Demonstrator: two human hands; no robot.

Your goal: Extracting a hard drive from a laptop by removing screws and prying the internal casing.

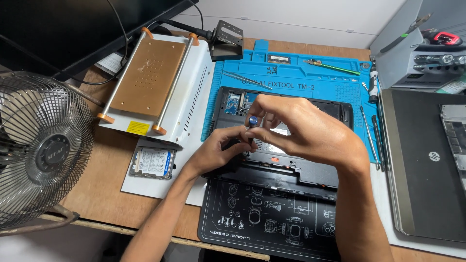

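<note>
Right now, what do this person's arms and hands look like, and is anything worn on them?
Both arms are bare to beyond the frame: no sleeves, gloves, watch or rings show. The left hand and right hand have slim fingers with short nails.

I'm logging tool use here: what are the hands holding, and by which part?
The right hand pinches a small screwdriver at its blue top cap. The left hand steadies its lower shaft over the opened black laptop.
</note>
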